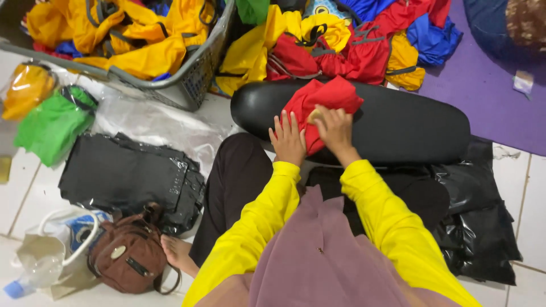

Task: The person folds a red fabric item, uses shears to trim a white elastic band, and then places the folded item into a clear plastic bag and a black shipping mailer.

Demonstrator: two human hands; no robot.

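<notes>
Person sits on the tiled floor, black padded board across the lap as a work surface.

Red fabric piece lies on the board, near its left end, roughly 12 o'clock from the torso. Both hands are on it.

- Left hand: fingers spread flat, palm down on the lower-left edge of the red fabric. Not gripping, it looks like it's pinning the cloth so it doesn't slide on the slick surface.
- Right hand: fingers curled, pinching a fold of the red fabric from its right side. Judging by the bunching, it's gathering or folding the cloth toward the middle.

Around:
- 12 o'clock, beyond the board: loose heap of red, yellow and blue fabric pieces on the floor, within arm's reach.
- 10–11 o'clock: grey mesh basket full of yellow fabric.
- 9 o'clock: stack of black plastic sleeves, clear plastic sheet behind it; further out, green and orange bundles already in clear bags.
- 7–8 o'clock: brown handbag, white tote beside it.
- 3–4 o'clock: black plastic bags.
- 1–2 o'clock: purple mat.
</notes>
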